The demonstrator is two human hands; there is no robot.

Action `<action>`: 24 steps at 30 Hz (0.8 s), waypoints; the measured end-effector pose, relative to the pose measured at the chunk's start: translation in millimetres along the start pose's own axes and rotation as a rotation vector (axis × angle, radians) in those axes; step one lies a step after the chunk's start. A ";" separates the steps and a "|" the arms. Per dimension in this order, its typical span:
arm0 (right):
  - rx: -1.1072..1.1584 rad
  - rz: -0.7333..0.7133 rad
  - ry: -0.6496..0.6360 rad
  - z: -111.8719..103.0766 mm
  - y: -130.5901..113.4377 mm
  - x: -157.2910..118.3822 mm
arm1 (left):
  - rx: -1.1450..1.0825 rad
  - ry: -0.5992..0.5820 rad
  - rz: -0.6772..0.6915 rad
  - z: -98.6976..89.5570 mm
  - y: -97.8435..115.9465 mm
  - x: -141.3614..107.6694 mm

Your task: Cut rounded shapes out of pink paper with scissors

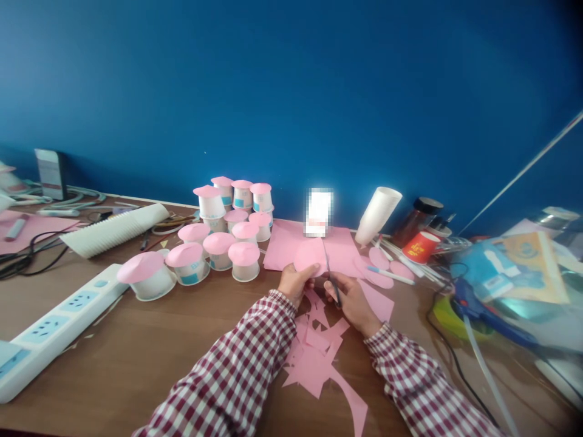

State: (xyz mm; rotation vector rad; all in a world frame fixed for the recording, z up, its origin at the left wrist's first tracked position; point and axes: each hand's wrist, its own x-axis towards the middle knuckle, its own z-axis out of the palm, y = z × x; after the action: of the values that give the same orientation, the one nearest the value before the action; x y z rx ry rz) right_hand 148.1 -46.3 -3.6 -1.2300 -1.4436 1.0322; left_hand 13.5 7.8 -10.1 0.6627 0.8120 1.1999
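My left hand (pixel 296 281) pinches a rounded piece of pink paper (pixel 311 255) by its lower edge, thumb on top. In my right hand (pixel 353 298) is a pair of scissors (pixel 334 290) with dark handles, its blades at the right edge of that piece. Cut pink scraps (pixel 319 358) lie in a heap on the table below both hands. Behind them rests a stack of pink sheets (pixel 280 246). Several pink paper ovals (pixel 379 278) and a light blue pen (pixel 387 274) lie to the right of the stack.
Paper cups (pixel 187 273) with pink paper tops stand at left, some stacked. Nearby are a power strip (pixel 59 331) and a lying column of white cups (pixel 118 230). At right are a leaning cup stack (pixel 379 212), a red cup (pixel 421 247) and a blue glue gun (pixel 492 321) with a cord.
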 end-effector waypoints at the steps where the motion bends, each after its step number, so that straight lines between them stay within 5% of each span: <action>1: 0.003 0.003 0.001 -0.1 0.5 0.2 | 0.000 -0.005 0.000 -0.2 -0.3 0.2; 24: -0.066 -0.010 -0.008 1.1 -8.4 -0.6 | -0.015 -0.006 -0.009 -1.5 -3.1 2.3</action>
State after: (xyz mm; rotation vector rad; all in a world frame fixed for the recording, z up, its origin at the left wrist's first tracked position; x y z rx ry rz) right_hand 145.4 -48.1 4.2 -1.2658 -1.4984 0.9908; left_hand 14.3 9.3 -13.9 0.6495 0.7990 1.1946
